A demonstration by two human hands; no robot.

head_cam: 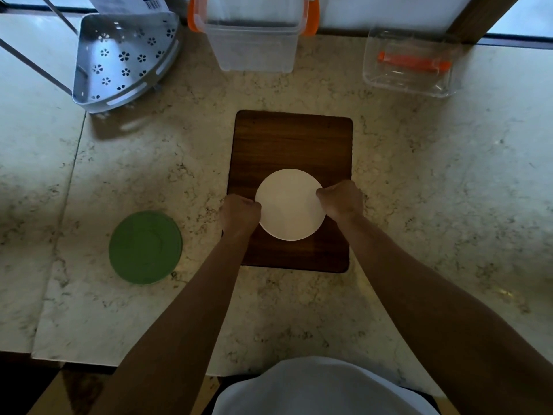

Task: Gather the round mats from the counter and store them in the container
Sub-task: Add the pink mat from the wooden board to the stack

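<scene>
I have the white mat [291, 204] pinched at opposite edges, left hand [240, 213] and right hand [342, 201] both closed on it, over the wooden board [291, 145]. The container [254, 46] lies straight beyond the board; the green mat [145, 247] waits to the board's left, nearer my left hand.

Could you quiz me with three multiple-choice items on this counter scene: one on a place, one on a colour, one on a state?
1. Where does the white mat lie?
A. on the wooden board
B. in the grey rack
C. on the floor

2. What colour is the other round mat?
A. red
B. green
C. black

3. How is the clear container with orange clips?
A. lidded
B. overturned
C. open, upright

Answers:
1 A: both hands, left hand and right hand, pinch it over the board.
2 B: it is green, left of the board.
3 C: no lid covers its top.
</scene>
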